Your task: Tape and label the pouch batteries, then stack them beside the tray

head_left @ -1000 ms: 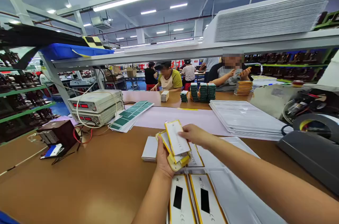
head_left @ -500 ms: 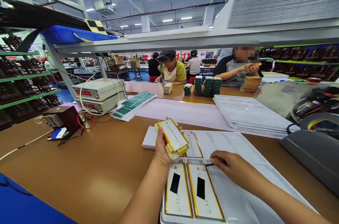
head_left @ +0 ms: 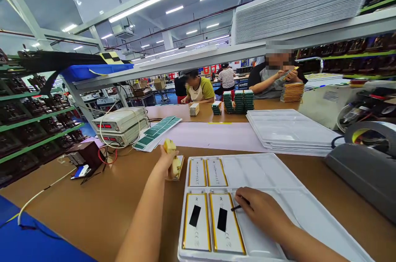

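My left hand [head_left: 167, 161] is closed round a pale yellow holder [head_left: 176, 166], above a small stack of white cells [head_left: 181, 159] left of the tray. My right hand [head_left: 252, 202] pinches a thin black tool [head_left: 237, 207], its tip by the right edge of a white battery cell [head_left: 227, 239] with a black patch. Another patched cell [head_left: 196, 237] lies beside it. Two cells without patches, one at the left [head_left: 197, 172] and one at the right [head_left: 216, 172], lie in the upper compartment of the white tray [head_left: 247, 169].
Stacked white trays [head_left: 287, 130] stand behind at the right, near a grey machine [head_left: 359, 179] with tape. Meters [head_left: 120, 121] and green sheets [head_left: 159, 130] are at the left. Two people work across the bench, beside stacks of green pieces [head_left: 243, 102]. A shelf crosses above.
My left hand has moved left, off the tray, tilting the holder; the white cell on it no longer shows. My right hand has shifted slightly left and down. The camera view has tilted.
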The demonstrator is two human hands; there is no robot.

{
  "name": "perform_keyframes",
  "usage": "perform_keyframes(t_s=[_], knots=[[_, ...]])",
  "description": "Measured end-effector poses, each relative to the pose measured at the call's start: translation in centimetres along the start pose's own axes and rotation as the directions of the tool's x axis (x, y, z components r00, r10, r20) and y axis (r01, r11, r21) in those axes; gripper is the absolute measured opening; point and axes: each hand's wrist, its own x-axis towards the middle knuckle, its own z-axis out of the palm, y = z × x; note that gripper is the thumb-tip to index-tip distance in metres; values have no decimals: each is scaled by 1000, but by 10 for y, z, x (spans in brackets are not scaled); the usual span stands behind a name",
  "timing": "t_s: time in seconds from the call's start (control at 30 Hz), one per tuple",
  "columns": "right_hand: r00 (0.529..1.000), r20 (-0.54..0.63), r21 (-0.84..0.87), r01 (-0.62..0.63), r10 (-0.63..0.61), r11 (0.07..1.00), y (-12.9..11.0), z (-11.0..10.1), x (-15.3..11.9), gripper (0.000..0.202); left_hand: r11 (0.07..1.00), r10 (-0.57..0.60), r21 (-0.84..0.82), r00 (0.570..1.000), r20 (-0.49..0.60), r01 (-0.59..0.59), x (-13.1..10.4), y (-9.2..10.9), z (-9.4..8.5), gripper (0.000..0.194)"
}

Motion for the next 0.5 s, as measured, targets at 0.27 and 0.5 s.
perform_keyframes(t_s=[0.27,0.5], knots=[[1000,4,2,27,-27,1000,-1,-2,0,27,800,-18,595,994,-106,78,14,5,18,64],[1000,20,46,21,-22,999,3,-7,0,27,802,-16,590,990,-139,96,4,14,23,57]])
